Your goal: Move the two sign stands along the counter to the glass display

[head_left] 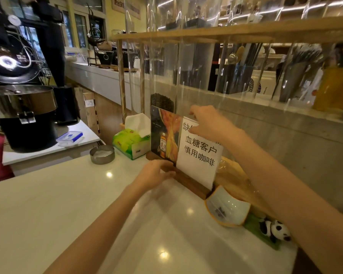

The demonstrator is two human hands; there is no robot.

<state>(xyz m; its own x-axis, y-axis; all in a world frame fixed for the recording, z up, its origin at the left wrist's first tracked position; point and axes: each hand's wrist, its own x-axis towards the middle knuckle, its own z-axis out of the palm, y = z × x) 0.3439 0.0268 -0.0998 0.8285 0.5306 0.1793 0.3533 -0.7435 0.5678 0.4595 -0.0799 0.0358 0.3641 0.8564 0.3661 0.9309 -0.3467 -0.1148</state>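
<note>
Two sign stands rise upright from wooden bases on the white counter (67, 204), right in front of the glass display (196, 76). The white sign stand (200, 155) carries black printed characters. Just behind it on the left stands the dark sign stand (163, 133), picturing a bottle. My right hand (208, 123) grips the top edge of the white sign. My left hand (156, 174) holds the wooden base (194, 183) at its near left end.
A green tissue pack (131, 142) and a round metal tin (102, 154) sit left of the signs. A white-and-yellow dish (227, 208) and a panda figure (275, 230) lie to the right along the display. A coffee roaster (22, 91) stands far left.
</note>
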